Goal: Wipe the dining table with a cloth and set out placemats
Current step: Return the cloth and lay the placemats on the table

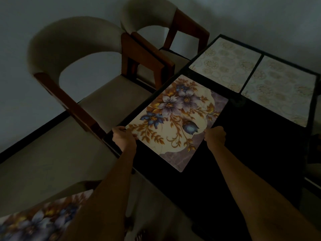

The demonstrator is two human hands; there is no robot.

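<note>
Holding a flowery placemat (175,120) by two of its edges, low over the dark tabletop (243,153). Left hand (123,137) curled round the mat's edge on the chair side, fingers pinching it. Right hand (215,136) curled round the opposite edge, also gripping it. Both bare arms stretched out toward the mat. Cream mat with big purple and blue flowers and gold leaves, purple corners. Hard to tell whether lying flat on the tabletop or lifted a little.

Beyond the flowery placemat, two pale placemats with round lacy patterns: one (224,64) at the far corner of the tabletop, the other (281,91) just beside it, a thin dark gap between them. Both flat, both apart from the flowery placemat.

Next to the flowery placemat, off the tabletop's edge, a chair (74,54) with a curved padded back, brown wooden arms and a pale seat. Beyond that chair, a second chair (152,14) of the same kind, their wooden arms nearly touching.

Nearer than the flowery placemat, at the bottom corner of the view, more flowery mat (34,221) of the same pattern, blurry, partly hidden behind the left arm. Very dim light all over.
</note>
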